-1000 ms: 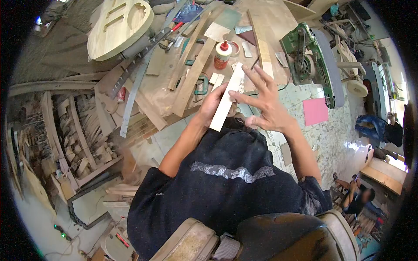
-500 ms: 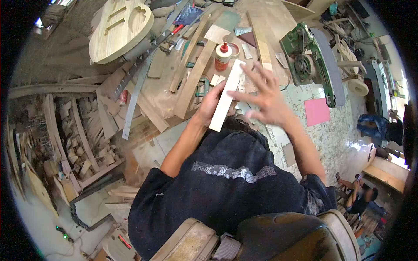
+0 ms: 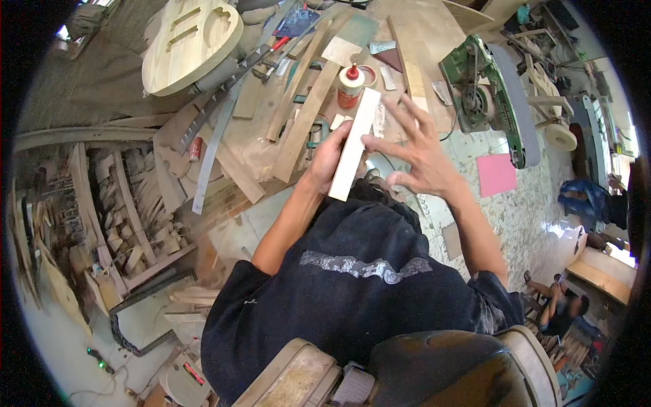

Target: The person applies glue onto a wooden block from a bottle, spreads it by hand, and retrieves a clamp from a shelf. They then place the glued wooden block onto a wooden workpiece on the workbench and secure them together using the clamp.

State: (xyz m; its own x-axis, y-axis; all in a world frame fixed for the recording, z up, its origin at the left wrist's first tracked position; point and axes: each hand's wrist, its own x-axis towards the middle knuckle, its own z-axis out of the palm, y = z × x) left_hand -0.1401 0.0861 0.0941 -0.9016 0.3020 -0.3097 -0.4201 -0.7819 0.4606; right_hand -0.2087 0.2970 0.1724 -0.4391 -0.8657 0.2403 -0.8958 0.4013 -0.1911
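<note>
A pale, straight strip of wood [image 3: 354, 149] is tilted upward in front of my chest. My left hand [image 3: 327, 157] is closed around its left side, thumb along the edge. On the other side, my right hand [image 3: 424, 159] has its fingers spread, with one fingertip at or very near the strip's right edge; whether it touches I cannot tell. Just beyond the strip's top end stands a glue bottle [image 3: 350, 88] with a red cap. A small clamp [image 3: 317, 132] lies on the bench to the left of the strip, partly hidden.
Several wooden boards [image 3: 308, 119] lie across the workbench. A guitar body [image 3: 193, 51] rests at the upper left. On the right stands a green belt sander [image 3: 485, 102], near a pink sheet [image 3: 496, 175] on the floor. Another person [image 3: 564, 308] sits at the lower right.
The strip has turned slightly so more of its side edge shows. My right hand, blurred before, is now steadier, its fingers still spread. My left hand keeps its grip.
</note>
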